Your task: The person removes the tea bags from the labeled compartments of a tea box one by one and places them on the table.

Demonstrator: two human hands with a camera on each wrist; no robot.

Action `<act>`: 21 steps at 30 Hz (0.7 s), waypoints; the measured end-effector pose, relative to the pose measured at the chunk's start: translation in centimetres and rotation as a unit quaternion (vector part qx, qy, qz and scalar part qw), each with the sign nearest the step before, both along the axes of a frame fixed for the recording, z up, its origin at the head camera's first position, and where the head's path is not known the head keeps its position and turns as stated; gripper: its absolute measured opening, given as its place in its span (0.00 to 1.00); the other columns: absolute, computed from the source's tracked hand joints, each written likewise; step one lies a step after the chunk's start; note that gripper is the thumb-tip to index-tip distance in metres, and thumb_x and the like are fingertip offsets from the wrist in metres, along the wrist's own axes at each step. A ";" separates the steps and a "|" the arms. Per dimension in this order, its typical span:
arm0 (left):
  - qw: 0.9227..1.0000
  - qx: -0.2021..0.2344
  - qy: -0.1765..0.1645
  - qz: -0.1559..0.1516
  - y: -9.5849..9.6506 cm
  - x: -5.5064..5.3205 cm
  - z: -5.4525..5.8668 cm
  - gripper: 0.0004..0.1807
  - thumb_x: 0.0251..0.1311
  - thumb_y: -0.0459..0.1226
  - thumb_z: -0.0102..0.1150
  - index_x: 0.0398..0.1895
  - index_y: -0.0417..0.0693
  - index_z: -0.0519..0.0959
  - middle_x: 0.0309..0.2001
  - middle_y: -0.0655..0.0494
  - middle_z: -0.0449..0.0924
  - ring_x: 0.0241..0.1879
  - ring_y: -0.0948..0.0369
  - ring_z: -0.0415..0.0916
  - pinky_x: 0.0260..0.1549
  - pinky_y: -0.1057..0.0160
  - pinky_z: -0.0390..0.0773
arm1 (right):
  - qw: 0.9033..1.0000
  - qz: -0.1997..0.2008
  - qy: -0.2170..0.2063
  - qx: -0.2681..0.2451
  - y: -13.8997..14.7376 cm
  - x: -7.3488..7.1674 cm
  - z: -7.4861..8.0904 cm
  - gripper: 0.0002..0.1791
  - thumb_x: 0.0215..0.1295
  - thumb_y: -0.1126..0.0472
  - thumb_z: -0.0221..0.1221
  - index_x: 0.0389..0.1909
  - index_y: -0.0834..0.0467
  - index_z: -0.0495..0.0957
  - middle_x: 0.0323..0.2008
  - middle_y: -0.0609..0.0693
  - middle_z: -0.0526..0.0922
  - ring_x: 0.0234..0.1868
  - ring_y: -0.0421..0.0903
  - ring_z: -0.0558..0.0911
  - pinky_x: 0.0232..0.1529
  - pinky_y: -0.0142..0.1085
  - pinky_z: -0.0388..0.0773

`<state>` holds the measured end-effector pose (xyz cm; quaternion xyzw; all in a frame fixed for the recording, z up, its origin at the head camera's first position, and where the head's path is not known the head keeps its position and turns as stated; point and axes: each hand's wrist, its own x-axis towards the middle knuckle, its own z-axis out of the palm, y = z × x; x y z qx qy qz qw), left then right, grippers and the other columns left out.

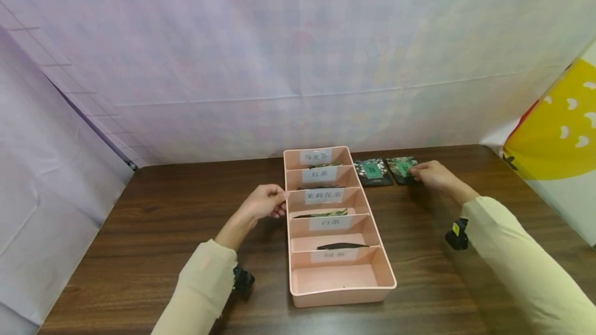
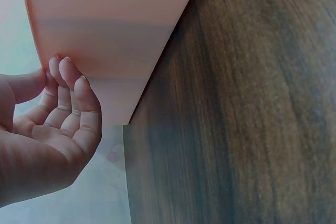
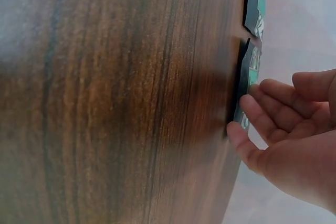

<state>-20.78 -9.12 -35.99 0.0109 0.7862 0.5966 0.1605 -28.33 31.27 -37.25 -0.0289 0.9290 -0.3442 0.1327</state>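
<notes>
A long pink divided box [image 1: 342,298] stands on the table, its compartments marked with white paper labels in Chinese characters. At its left rim, my left hand [image 1: 265,201] pinches the edge between thumb and fingers; the left wrist view shows the fingertips [image 2: 65,66] against the outer wall. To the right of the box's far end, two dark tea sachets with green labels lie side by side. My right hand [image 1: 435,173] touches the right edge of the right sachet [image 1: 399,165], thumb apart from the fingers. The left sachet [image 1: 372,169] lies nearer the box.
Thin sachets stand in several compartments, among them a green patterned one [image 1: 326,214] and a dark one [image 1: 342,246]. The brown wooden table [image 1: 186,211] ends at a pale curtain [image 1: 233,66] behind. A yellow patterned cloth [image 1: 554,128] hangs at the right.
</notes>
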 end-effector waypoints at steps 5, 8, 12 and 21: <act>1.000 0.002 0.004 -0.004 0.0 0.0 -0.1 0.10 0.66 0.33 0.48 0.31 0.32 0.71 0.21 0.53 0.72 0.18 0.64 0.70 0.19 0.70 0.72 | 1.000 0.012 0.013 -0.016 0.7 -0.4 -0.6 0.28 0.70 0.55 0.43 0.55 0.79 0.62 0.50 0.74 0.70 0.52 0.66 0.70 0.53 0.56 0.64; 1.000 0.003 0.004 -0.004 0.0 -0.1 -0.2 0.10 0.65 0.33 0.48 0.30 0.33 0.71 0.21 0.52 0.72 0.18 0.64 0.70 0.19 0.70 0.72 | 0.999 0.020 0.025 -0.035 1.5 -1.0 -1.3 0.29 0.68 0.53 0.47 0.54 0.77 0.66 0.46 0.72 0.74 0.49 0.63 0.74 0.50 0.53 0.68; 1.000 0.003 0.006 -0.002 0.1 -0.1 -0.3 0.09 0.65 0.33 0.48 0.29 0.34 0.71 0.20 0.53 0.72 0.18 0.65 0.70 0.19 0.70 0.73 | 0.999 0.015 0.015 -0.038 1.2 -0.7 -1.1 0.28 0.70 0.54 0.45 0.56 0.77 0.64 0.48 0.73 0.72 0.50 0.64 0.72 0.49 0.53 0.70; 1.000 -0.004 0.011 0.000 0.1 0.0 -0.1 0.10 0.65 0.33 0.48 0.29 0.35 0.71 0.20 0.53 0.71 0.18 0.65 0.70 0.19 0.69 0.73 | 0.999 0.015 -0.021 -0.025 -0.1 0.3 0.9 0.26 0.73 0.58 0.36 0.58 0.79 0.58 0.55 0.75 0.64 0.55 0.68 0.67 0.50 0.55 0.68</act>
